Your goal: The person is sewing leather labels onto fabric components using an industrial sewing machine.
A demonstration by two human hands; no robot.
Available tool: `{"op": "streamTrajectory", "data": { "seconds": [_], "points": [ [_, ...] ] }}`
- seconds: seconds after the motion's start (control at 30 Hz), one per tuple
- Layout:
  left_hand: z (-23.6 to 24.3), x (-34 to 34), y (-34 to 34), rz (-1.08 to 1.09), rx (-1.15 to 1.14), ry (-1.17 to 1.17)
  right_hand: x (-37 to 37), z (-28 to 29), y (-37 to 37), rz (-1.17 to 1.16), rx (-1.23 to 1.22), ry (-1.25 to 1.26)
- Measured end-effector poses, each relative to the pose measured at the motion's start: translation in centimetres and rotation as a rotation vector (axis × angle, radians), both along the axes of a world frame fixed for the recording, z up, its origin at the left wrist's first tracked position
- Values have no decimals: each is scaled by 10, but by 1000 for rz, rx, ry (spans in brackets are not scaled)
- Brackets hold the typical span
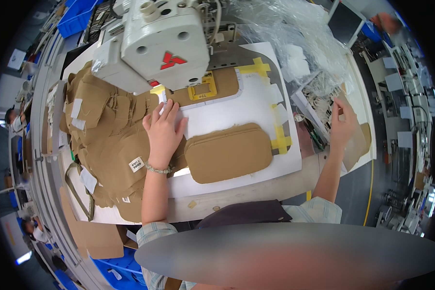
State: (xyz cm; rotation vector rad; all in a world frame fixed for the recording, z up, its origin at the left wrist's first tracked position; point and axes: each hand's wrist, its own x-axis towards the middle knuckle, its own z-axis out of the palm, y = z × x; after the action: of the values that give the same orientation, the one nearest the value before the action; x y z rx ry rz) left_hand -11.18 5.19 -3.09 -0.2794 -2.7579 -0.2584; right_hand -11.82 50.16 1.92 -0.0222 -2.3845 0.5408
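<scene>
My left hand [163, 130] lies flat with fingers stretched out. Its fingertips touch down at the left end of a brown fabric panel [229, 83] under the sewing machine head [162, 48]. A yellow frame [202, 88] sits on that panel. My right hand [342, 123] is over a tray of small white strips [322, 104], thumb and fingers pinched together; what is between them is too small to make out. In front of the machine, a stack of rounded brown fabric pieces [228, 155] rests on the white sheet [198, 123].
A large heap of brown fabric pieces [113, 130] with white tags covers the left side of the table. Clear plastic wrap [280, 29] is piled behind at right. Pens or tools [316, 137] lie beside the tray. Yellow tape [280, 145] edges the white sheet. A blue bin [121, 266] stands lower left.
</scene>
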Motion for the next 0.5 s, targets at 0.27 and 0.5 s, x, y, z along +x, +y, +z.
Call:
{"op": "streamTrajectory", "data": {
  "seconds": [0.27, 0.5],
  "points": [
    [3, 0, 2, 15, 3, -13, 37, 9, 86, -339, 172, -740],
    [0, -1, 1, 6, -16, -25, 16, -23, 102, -129, 104, -405]
  ]
}}
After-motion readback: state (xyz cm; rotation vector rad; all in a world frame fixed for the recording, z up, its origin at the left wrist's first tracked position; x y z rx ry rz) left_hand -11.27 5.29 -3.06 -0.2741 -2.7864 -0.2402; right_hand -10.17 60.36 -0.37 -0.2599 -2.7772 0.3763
